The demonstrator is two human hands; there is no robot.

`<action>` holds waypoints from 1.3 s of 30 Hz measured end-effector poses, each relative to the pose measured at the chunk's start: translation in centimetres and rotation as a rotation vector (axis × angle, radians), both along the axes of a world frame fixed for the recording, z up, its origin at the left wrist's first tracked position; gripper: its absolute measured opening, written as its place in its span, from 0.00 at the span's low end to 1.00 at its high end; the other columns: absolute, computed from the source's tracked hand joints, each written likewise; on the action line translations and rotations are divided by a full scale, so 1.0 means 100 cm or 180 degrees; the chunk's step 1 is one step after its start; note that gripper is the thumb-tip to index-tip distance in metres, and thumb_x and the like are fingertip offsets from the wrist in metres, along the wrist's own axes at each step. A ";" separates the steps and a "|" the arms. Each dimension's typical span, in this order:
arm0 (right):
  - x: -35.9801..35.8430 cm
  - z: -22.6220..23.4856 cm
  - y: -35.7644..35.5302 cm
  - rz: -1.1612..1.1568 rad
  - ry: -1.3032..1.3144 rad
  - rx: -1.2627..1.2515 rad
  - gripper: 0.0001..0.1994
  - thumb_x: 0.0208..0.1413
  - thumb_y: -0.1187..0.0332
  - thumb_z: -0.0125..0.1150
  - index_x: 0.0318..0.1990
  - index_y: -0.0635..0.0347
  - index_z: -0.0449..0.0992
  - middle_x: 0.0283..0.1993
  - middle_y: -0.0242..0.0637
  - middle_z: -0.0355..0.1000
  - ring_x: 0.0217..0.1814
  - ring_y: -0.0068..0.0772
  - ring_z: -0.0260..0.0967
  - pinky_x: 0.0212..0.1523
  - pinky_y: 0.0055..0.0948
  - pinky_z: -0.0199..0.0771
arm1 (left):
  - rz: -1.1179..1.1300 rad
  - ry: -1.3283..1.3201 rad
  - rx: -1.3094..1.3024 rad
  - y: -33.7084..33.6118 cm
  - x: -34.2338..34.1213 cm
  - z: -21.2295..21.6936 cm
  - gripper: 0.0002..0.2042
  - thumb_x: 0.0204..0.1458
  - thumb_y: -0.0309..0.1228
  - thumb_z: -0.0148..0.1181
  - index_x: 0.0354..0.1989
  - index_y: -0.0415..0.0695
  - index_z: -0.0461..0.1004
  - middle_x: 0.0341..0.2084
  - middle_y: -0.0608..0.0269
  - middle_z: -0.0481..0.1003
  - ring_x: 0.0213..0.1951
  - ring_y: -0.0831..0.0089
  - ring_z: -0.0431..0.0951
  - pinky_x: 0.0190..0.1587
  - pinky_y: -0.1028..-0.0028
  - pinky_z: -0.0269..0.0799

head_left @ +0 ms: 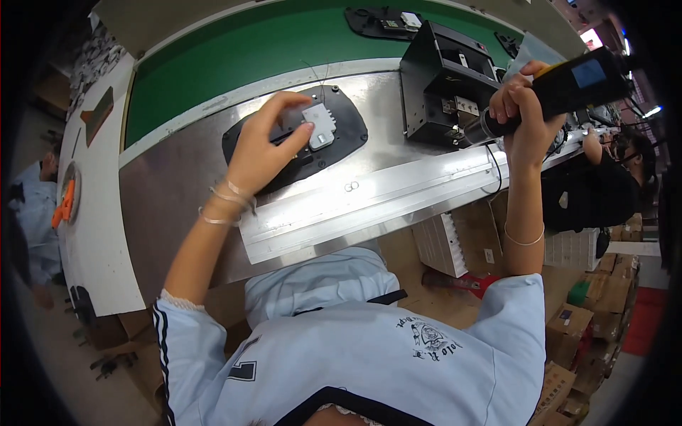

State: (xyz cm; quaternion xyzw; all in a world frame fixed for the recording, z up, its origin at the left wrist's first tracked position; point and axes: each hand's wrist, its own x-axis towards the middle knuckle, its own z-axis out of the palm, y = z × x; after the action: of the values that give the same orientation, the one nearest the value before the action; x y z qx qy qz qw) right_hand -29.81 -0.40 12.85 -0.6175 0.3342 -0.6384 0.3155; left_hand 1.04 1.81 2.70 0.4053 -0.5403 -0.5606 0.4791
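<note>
A white rectangular module [319, 126] with a row of terminals along one side lies on a black plastic base plate [346, 117]. My left hand [264, 145] curves beside it, thumb touching the module's left edge and index finger bent above its upper corner, the fingers apart. In my right hand [527, 117] is a black powered screwdriver [565, 89] with a small display, tilted down to the left. Its nose reaches the front of a black box-shaped screw feeder [433, 92]; whether the tip touches a screw cannot be made out.
A silver metal rail [369, 202] runs along the bench's near edge, with two small rings [351, 187] on it. Another black base plate [366, 27] lies on the green mat [263, 53]. Orange-handled tool [65, 204] sits far left. A person [604, 181] works at right.
</note>
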 end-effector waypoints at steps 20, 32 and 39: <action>0.114 -0.041 -0.034 0.1208 -0.0350 0.0087 0.11 0.46 0.80 0.52 0.38 0.65 0.62 0.19 0.35 0.60 0.14 0.24 0.57 0.17 0.27 0.63 | -0.0438 -0.2637 -0.2423 -0.018 -0.005 -0.032 0.15 0.42 0.43 0.65 0.38 0.52 0.77 0.40 0.66 0.74 0.41 0.65 0.72 0.45 0.68 0.65; 0.121 -0.045 -0.036 0.1216 -0.0332 0.0135 0.10 0.46 0.80 0.52 0.37 0.62 0.61 0.18 0.34 0.58 0.14 0.23 0.56 0.18 0.27 0.62 | -0.0333 -0.2662 -0.2542 -0.018 -0.006 -0.036 0.15 0.41 0.44 0.65 0.38 0.53 0.77 0.39 0.67 0.73 0.41 0.66 0.70 0.46 0.68 0.64; 0.125 -0.045 -0.034 0.1253 -0.0395 0.0219 0.09 0.47 0.80 0.51 0.35 0.62 0.60 0.18 0.34 0.57 0.14 0.23 0.54 0.17 0.27 0.61 | -0.0341 -0.2639 -0.2495 -0.018 -0.006 -0.035 0.15 0.41 0.43 0.65 0.37 0.52 0.77 0.38 0.66 0.73 0.42 0.65 0.69 0.47 0.68 0.65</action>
State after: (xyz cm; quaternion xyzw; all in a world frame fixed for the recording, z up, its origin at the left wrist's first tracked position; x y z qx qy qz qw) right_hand -17.30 -3.82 8.35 -0.6192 0.2086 -0.5894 0.4750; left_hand 0.48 0.06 -0.80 0.3554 -0.8703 -0.1361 0.3127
